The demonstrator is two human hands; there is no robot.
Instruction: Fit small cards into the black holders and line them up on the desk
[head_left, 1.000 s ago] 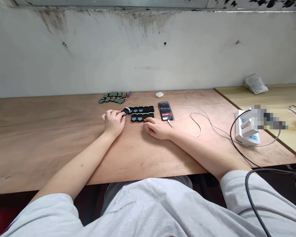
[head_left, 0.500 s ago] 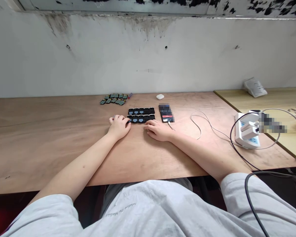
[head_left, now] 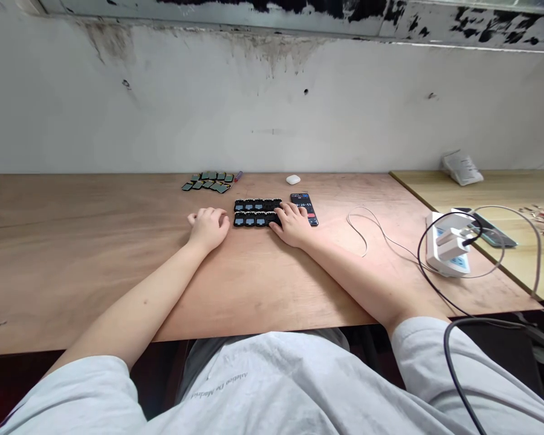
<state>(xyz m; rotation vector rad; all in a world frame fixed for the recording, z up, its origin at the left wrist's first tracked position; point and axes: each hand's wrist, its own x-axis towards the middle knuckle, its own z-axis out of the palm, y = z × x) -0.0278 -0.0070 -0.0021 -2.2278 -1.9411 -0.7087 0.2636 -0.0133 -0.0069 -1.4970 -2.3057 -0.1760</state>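
Note:
Two rows of black square plastic cases lie side by side, the back row [head_left: 249, 205] and the front row [head_left: 250, 222]. Blue-grey pads show in the left cases of both rows, while those at the right look plain black. Just left of the rows, my left hand [head_left: 209, 229] rests with its fingers curled in; whatever they may hold is hidden. My right hand [head_left: 295, 226] lies over the right end of the rows, fingers spread and touching the cases there. It hides some of those cases and part of the phone [head_left: 309, 212] behind it.
Several green-grey square pieces [head_left: 208, 181] lie at the back beside a thin purple tool [head_left: 238, 176]. A white earbud case [head_left: 293, 179] sits near the wall. On the right are a white power strip [head_left: 448, 251] with cables, another phone [head_left: 496, 232] and a white packet [head_left: 462, 167].
My left hand has drawn back leftward from the left end of the front row. My right hand has moved forward onto the right end of the rows, partly covering the phone.

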